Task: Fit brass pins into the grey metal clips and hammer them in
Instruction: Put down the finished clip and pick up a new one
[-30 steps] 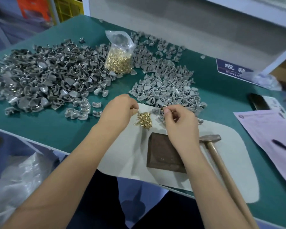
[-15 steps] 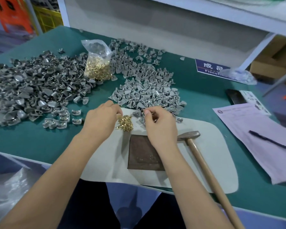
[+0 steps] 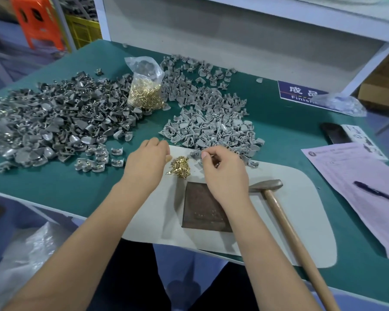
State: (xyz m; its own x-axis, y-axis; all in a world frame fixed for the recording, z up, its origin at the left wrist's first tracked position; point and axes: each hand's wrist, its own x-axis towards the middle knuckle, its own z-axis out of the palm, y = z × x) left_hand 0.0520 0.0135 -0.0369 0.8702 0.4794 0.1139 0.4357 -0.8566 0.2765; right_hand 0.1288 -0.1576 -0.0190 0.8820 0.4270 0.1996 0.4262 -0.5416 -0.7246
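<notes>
Both hands at the loose brass pins on the white mat.
Left to right: darker grey clips (image 3: 54, 126) heaped on green table (image 3: 54, 182); left hand (image 3: 147, 159), fingers curled, grip contents cannot be told; brass pins (image 3: 180, 166) between hands; right hand (image 3: 222, 173), grip pinching a small part, unclear which; lighter clip pile (image 3: 211, 126) behind; hammer (image 3: 276, 198) lying rightmost.

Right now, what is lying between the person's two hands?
A small heap of loose brass pins on the pale mat, between left hand and right hand, head view.
</notes>
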